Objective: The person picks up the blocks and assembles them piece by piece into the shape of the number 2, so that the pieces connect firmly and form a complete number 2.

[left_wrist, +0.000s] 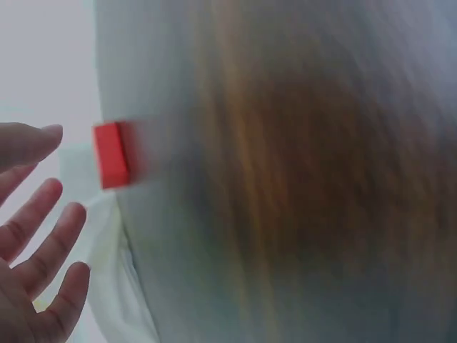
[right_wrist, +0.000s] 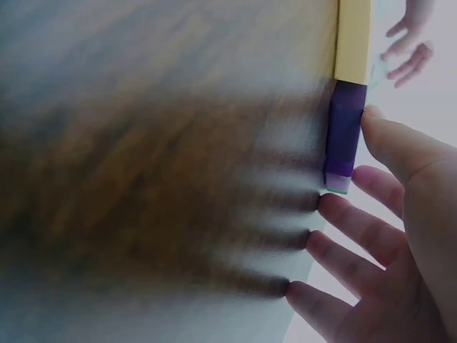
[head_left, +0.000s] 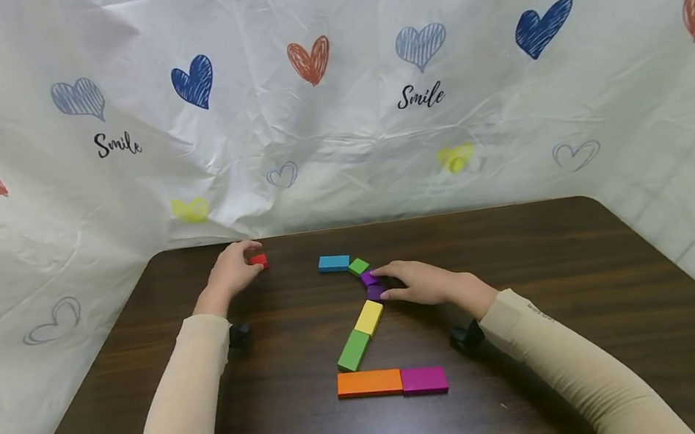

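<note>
At the far left of the table, my left hand [head_left: 232, 269] is beside a small red block [head_left: 259, 260]. In the left wrist view its fingers are spread, with a gap between them and the red block [left_wrist: 112, 153]. My right hand [head_left: 422, 281] reaches from the right to two small purple blocks, a nearer one [head_left: 374, 292] and a farther one [head_left: 367, 279]. Its thumb and forefinger touch the purple pair [right_wrist: 345, 132], and the other fingertips rest on the table. A yellow block [head_left: 369, 318] adjoins the nearer purple block; a small green block [head_left: 358, 266] adjoins the farther one.
A blue block [head_left: 334, 263] continues the bent row at the back. Toward the front, a longer green block [head_left: 354, 350] follows the yellow one. An orange block [head_left: 369, 384] and a magenta block [head_left: 424, 380] lie end to end. A white heart-printed sheet [head_left: 366, 162] hangs behind the dark table [head_left: 525, 244].
</note>
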The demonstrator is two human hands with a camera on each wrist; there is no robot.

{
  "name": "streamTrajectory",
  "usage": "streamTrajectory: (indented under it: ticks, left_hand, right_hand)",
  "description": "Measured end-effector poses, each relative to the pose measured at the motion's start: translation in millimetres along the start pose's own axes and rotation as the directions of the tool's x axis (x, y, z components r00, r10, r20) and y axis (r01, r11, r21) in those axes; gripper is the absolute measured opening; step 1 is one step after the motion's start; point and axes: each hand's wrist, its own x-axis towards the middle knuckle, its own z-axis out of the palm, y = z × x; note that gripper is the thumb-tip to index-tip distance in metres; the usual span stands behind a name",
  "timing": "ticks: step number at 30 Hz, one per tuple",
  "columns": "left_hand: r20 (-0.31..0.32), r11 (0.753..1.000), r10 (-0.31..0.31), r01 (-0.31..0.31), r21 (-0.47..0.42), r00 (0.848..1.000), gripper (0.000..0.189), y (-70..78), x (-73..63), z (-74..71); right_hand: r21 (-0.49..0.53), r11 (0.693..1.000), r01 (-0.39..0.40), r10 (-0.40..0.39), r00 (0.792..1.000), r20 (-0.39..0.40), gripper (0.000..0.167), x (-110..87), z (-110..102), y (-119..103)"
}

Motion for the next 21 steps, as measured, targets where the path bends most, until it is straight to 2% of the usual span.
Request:
streamTrajectory:
  ticks: [5, 8, 12, 17, 21]
  left_hand:
    - [-0.002, 0.995, -0.055, 0.055, 0.087, 0.998, 0.051, -11.3, -0.9, -3.3]
    - [-0.006, 0.993, -0.068, 0.069, 0.096, 0.998, 0.053, -14.3, 1.0, -3.6]
    - [-0.006, 0.99, -0.082, 0.083, 0.116, 0.997, 0.055, -14.2, 3.9, -2.4]
    - [0.033, 0.982, -0.094, 0.087, 0.17, 0.995, 0.048, -12.9, 7.7, 1.2]
    - [0.04, 0.983, -0.098, 0.091, 0.162, 0.994, 0.045, -13.1, 10.8, 3.3]
  right_hand:
    - [0.005, 1.0, -0.005, 0.005, 1.0, 0.013, 0.056, 0.8, -1, 0]
    - [0.005, 1.0, -0.009, 0.009, 1.0, 0.013, 0.055, 0.5, -2, 0]
    - [-0.001, 1.0, -0.007, 0.007, 1.0, 0.007, 0.055, 0.7, -1, -1]
    - [-0.004, 1.0, -0.006, 0.006, 1.0, 0.003, 0.055, 1.0, -2, -2]
    - [-0.006, 1.0, -0.009, 0.009, 1.0, 0.005, 0.055, 1.0, -2, -2]
